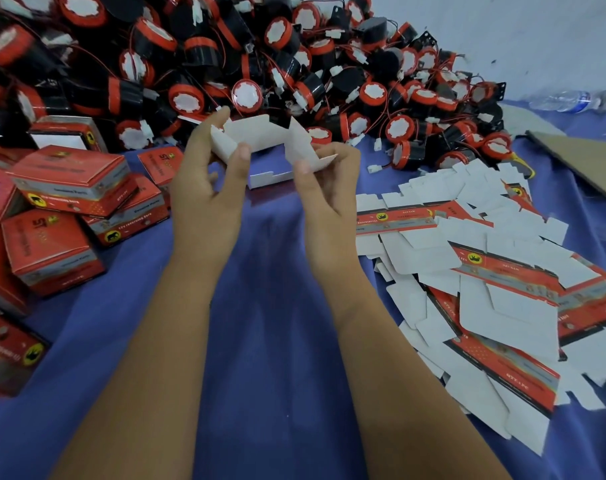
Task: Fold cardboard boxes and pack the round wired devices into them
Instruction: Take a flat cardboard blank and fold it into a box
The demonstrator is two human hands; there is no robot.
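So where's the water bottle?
In the head view the water bottle lies on its side at the far right, on the blue cloth, just past the right edge of the pile of round devices.

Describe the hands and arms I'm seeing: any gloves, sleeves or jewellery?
Both are bare: the left hand and right hand wear no gloves, rings or watch, and no sleeves show on the forearms down to the frame edge. Fingernails are short and unpainted.

Your left hand [209, 178] and right hand [325, 181] pinch a half-folded white cardboard box [263, 140] above the blue cloth [266, 306]. Behind: heap of round red/black wired devices [246, 53]. L side: folded red boxes [69, 188]. R side: flat red/white box blanks [485, 289].
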